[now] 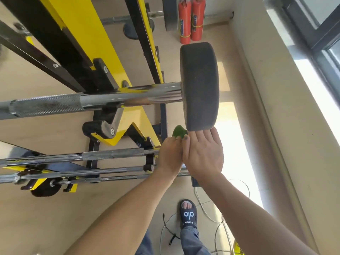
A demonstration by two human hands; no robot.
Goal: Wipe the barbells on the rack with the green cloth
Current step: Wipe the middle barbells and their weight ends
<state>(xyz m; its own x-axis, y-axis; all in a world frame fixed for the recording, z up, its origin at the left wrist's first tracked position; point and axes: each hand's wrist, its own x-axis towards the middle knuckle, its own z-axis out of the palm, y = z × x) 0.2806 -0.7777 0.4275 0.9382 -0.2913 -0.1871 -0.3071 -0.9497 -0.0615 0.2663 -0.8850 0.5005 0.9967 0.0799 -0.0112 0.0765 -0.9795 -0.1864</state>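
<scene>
Head view: the green cloth [179, 132] is mostly hidden, bunched under the left hand [170, 157] at the near edge of the top barbell's black plate [199, 85]. Whether it's gripped can't be told. The right hand [203, 153] is laid flat, fingers straight, against that edge. Plate wiping looks underway; the chrome bar [128, 97] probably gets done next.

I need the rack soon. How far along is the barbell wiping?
Nothing shows as finished; no bar looks visibly different after cleaning. In hand: the left hand holds the green cloth at the lower edge of the top barbell's black weight plate, and the right hand touches that plate. Seemingly left: the lower barbells.
</scene>
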